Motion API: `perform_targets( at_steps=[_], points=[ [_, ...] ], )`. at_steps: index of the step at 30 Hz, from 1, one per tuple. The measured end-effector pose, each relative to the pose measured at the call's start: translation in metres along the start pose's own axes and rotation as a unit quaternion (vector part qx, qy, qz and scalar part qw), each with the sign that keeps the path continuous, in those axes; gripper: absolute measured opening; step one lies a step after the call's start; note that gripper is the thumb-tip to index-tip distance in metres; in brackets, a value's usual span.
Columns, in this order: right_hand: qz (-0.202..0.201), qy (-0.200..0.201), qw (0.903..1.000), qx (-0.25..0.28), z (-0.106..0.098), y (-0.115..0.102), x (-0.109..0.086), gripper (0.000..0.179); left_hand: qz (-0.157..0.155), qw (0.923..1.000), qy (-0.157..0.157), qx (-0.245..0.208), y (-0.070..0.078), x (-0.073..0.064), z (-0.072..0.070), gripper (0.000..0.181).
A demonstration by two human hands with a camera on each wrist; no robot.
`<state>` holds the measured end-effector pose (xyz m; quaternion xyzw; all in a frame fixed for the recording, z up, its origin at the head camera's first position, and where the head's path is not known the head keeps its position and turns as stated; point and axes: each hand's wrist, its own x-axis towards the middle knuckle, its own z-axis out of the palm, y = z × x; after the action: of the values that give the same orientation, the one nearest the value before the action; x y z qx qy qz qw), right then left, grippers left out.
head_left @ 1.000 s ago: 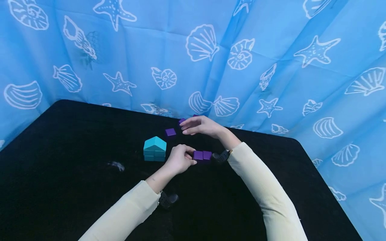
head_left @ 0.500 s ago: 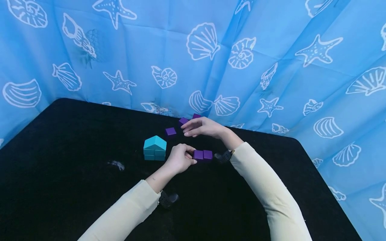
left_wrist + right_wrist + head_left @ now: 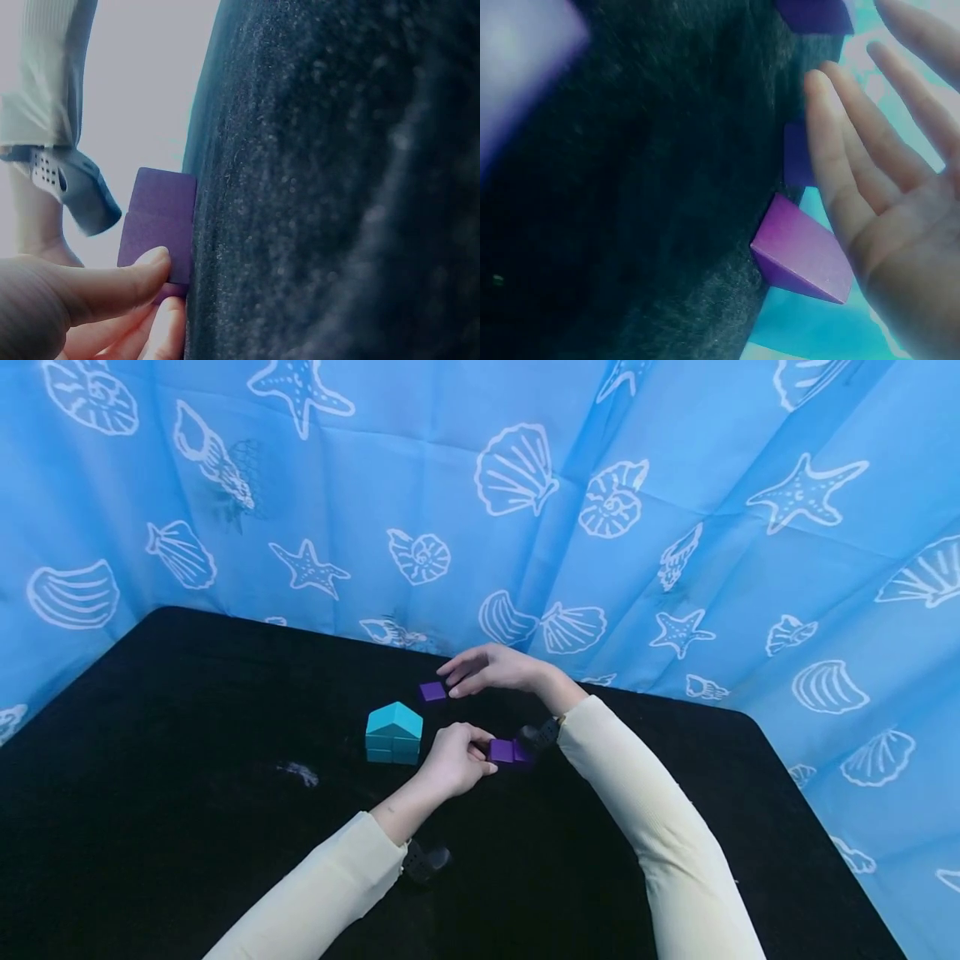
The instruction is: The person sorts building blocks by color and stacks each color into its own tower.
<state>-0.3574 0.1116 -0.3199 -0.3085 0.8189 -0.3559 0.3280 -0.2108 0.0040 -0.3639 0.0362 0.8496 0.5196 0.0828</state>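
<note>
My left hand (image 3: 455,760) pinches the near end of a pair of purple blocks (image 3: 501,751) on the black table. In the left wrist view the thumb lies against the face of a purple block (image 3: 154,232), with fingertips low beside it. My right hand (image 3: 495,668) hovers near the table's back edge with loosely extended fingers, holding nothing. Its fingertips are right by a loose purple block (image 3: 432,692). In the right wrist view, a purple wedge-shaped block (image 3: 802,251) and another purple block (image 3: 798,154) show beside the open fingers.
A small teal block house (image 3: 394,732) with a peaked top stands left of my left hand. The black tabletop (image 3: 187,827) ends at a blue curtain (image 3: 420,468) with shell prints. A pale smudge (image 3: 300,773) marks the cloth at the left.
My right hand has shifted left to the loose purple block and now hides the blocks at the back edge. My left hand stays at the purple pair. The head view has shifted slightly.
</note>
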Motion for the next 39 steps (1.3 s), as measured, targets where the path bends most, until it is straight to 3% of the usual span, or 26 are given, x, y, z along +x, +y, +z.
perform_targets(
  at_steps=[9, 24, 30, 39],
  points=[
    [-0.001, -0.029, 0.9981, -0.054, 0.001, -0.003, 0.004, 0.041, -0.002, 1.0, -0.003, -0.002, 0.005, -0.004, 0.003, 0.031],
    [0.009, 0.016, 0.9977, -0.064, 0.009, -0.002, 0.001, 0.037, -0.011, 0.9999, -0.008, -0.005, 0.002, -0.003, 0.005, 0.033],
    [0.022, 0.035, 0.9977, -0.054, 0.005, 0.0, -0.01, 0.037, -0.005, 1.0, -0.006, 0.002, 0.002, -0.002, 0.004, 0.033],
    [0.008, 0.061, 0.9968, -0.051, 0.005, 0.005, -0.031, 0.039, -0.001, 1.0, 0.003, 0.003, 0.001, 0.0, 0.0, 0.034]
  ],
)
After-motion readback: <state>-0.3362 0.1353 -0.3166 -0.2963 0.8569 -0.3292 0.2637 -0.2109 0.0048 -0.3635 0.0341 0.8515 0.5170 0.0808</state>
